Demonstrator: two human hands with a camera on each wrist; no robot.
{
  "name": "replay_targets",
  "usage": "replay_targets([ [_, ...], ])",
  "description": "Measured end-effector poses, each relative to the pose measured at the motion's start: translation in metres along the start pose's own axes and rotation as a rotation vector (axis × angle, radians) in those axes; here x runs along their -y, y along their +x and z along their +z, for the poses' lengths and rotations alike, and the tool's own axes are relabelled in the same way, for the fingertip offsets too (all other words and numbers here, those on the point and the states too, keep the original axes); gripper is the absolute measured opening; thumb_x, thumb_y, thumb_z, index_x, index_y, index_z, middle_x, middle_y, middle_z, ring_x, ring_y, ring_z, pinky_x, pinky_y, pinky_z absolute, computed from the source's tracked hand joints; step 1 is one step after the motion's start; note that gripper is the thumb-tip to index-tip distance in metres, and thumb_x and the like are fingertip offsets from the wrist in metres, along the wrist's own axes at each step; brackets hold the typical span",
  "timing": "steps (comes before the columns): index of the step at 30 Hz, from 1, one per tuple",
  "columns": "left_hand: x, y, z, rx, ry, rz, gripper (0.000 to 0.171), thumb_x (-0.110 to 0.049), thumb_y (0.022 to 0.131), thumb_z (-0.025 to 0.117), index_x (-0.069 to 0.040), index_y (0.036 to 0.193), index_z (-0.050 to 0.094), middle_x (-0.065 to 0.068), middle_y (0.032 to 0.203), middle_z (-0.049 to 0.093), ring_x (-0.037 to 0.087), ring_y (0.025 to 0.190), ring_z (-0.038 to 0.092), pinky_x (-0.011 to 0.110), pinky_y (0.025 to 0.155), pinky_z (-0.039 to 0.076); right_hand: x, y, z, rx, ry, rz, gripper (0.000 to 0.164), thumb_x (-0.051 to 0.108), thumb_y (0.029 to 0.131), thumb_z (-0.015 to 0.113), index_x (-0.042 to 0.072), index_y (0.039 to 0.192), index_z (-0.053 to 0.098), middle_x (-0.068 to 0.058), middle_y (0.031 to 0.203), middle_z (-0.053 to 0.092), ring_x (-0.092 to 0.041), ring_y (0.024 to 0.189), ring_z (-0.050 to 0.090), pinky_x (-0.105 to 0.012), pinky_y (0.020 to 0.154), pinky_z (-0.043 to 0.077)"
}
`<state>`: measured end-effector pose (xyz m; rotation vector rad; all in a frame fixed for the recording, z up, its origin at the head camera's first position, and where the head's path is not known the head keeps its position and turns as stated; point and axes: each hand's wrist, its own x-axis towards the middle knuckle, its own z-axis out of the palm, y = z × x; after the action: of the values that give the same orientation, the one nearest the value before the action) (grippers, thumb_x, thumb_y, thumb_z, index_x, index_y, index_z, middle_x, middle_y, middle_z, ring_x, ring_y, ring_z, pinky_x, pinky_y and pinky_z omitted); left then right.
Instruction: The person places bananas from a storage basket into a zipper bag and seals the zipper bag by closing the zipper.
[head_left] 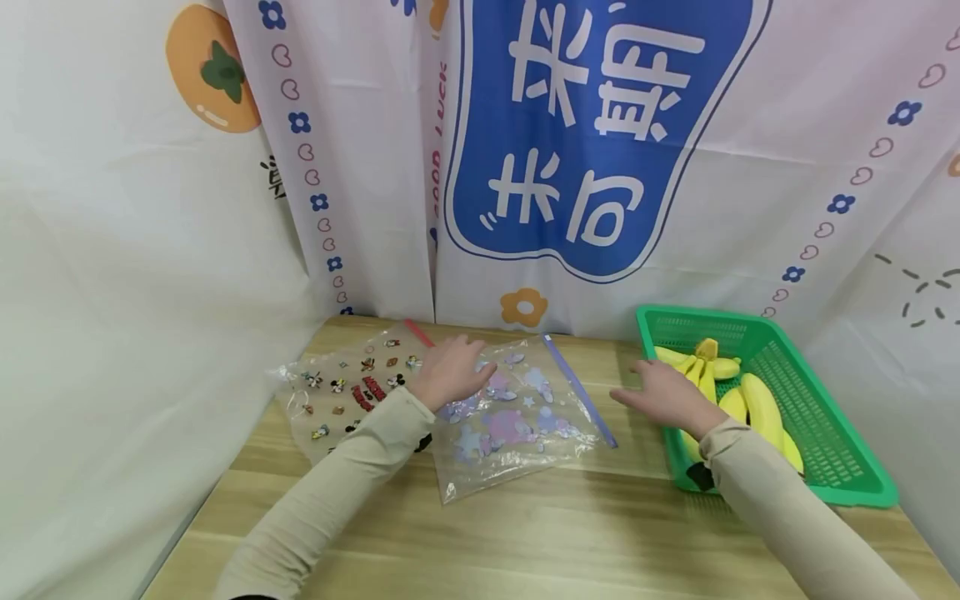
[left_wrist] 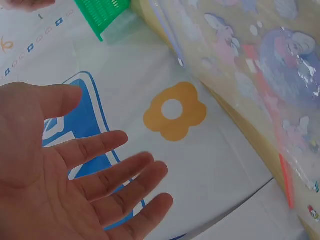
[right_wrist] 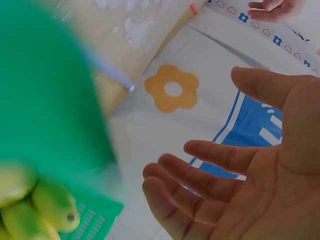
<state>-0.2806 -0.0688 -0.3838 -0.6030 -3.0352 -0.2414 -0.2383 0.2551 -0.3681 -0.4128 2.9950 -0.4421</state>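
Note:
My left hand (head_left: 452, 372) hovers over the zip bags, its fingers loosely spread and holding nothing, as the left wrist view also shows. Beneath it lies a clear zip bag with pastel rabbit prints (head_left: 510, 427) and a purple slider strip (head_left: 579, 392). It overlaps a second clear zip bag with cartoon prints (head_left: 337, 387) and a red strip (head_left: 418, 332). My right hand (head_left: 667, 395) is above the left rim of a green basket (head_left: 847, 442), fingers relaxed and holding nothing. Inside the basket are yellow bananas (head_left: 763, 410), partly hidden by my right hand and sleeve.
A wooden table (head_left: 480, 542) carries the bags and the basket. Behind it hangs a white printed cloth (head_left: 375, 208) with a blue panel (head_left: 510, 217), meeting the table's back edge. White cloth also stands at the left and right sides.

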Motion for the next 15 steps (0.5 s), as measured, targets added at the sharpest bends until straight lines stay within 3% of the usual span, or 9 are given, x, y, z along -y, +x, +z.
replay_targets([
  [11,-0.011,0.008,0.01,0.024,-0.081,-0.002,0.039,-0.038,0.096,0.051,-0.009,0.12,0.062,0.008,0.118,0.063,0.025,0.1,0.062,0.04,0.073,0.052,0.02,0.024,0.02,0.132,0.038,0.026,0.058,0.039,0.091,0.057,-0.012,0.118,0.055,-0.027,0.113,0.06,-0.04,0.103,0.058,-0.051,0.086,0.047],
  [15,-0.013,0.013,0.018,0.032,-0.087,0.003,0.037,-0.037,0.096,0.05,-0.008,0.116,0.064,0.007,0.115,0.064,0.024,0.099,0.062,0.04,0.077,0.052,0.021,0.033,0.033,0.174,0.061,0.065,0.051,0.038,0.089,0.059,-0.009,0.108,0.059,-0.022,0.102,0.062,-0.034,0.091,0.06,-0.046,0.076,0.05],
])
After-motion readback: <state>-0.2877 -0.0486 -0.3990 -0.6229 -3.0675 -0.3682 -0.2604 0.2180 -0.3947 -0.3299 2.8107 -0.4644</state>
